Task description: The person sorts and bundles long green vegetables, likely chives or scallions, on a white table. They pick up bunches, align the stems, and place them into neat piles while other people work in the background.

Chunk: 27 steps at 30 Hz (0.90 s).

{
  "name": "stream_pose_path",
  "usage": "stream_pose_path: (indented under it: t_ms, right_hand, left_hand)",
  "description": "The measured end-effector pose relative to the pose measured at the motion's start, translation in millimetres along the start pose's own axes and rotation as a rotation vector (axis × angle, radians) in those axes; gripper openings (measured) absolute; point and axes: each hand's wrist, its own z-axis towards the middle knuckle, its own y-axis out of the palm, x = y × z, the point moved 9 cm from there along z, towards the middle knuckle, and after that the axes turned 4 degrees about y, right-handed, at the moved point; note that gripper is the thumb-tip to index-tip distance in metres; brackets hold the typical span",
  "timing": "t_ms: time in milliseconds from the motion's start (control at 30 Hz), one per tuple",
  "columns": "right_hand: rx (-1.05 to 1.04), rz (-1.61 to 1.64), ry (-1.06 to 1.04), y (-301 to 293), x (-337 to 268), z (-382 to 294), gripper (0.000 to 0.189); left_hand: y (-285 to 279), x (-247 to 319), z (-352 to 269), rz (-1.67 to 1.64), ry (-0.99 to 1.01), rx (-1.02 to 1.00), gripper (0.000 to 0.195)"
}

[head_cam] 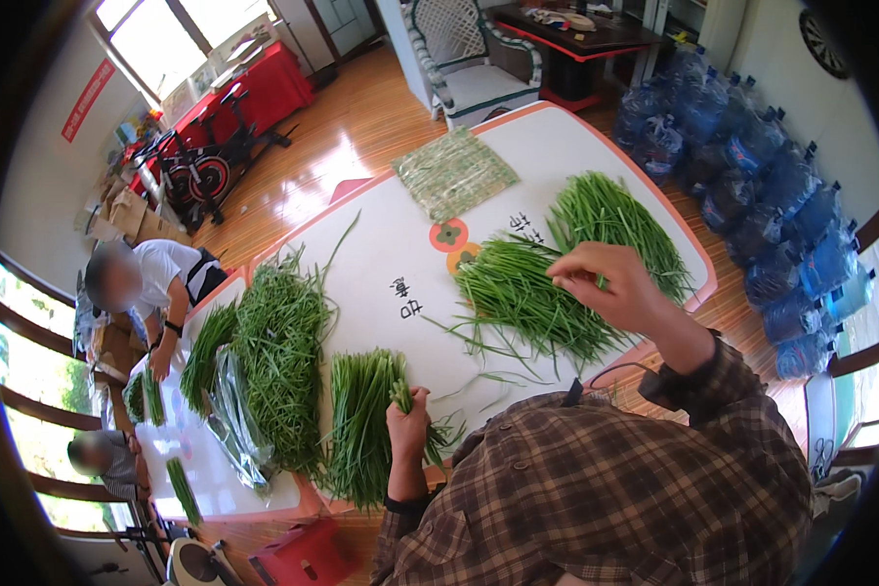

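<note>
My left hand (408, 421) is closed around a small bunch of green garlic chives (401, 395), cut ends up, beside a neat pile of chives (362, 425) near the table edge. Over another chive pile (527, 293), my right hand (593, 282) is raised with its fingers curled together; whether a stalk is between them cannot be told. A further pile of chives (619, 227) lies beyond it to the right. Loose stalks are scattered on the white table (388, 271) between my hands. Farther left lies a large tangled heap of greens (282, 359).
A folded green-patterned sheet (454, 174) lies at the table's far side. Clear plastic bags (238, 425) lie beside the heap. Two people (168, 278) are at the left tables. A red stool (304, 557), a wicker chair (458, 58) and blue water jugs (754, 198) stand around.
</note>
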Motion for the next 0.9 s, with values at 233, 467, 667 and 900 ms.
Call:
stream_pose_path:
  t_ms: [233,467,667,900]
  right_hand:
    - [-0.214,-0.237,0.418,77.9,220.8,-21.8,0.023]
    - [-0.144,-0.517,0.19,128.7,283.3,11.6,0.039]
    - [-0.138,-0.428,0.169,132.9,274.6,6.9,0.041]
    - [-0.192,0.156,0.184,89.6,213.9,-14.4,0.047]
  left_hand:
    - [-9.0,26.8,1.2,-0.059,0.11,0.099,0.018]
    - [-13.7,126.4,-4.1,-0.146,0.535,0.315,0.024]
    - [11.1,54.6,-11.0,-0.299,0.175,0.285,0.026]
    - [62.8,11.5,14.9,-0.21,-0.044,0.122,0.022]
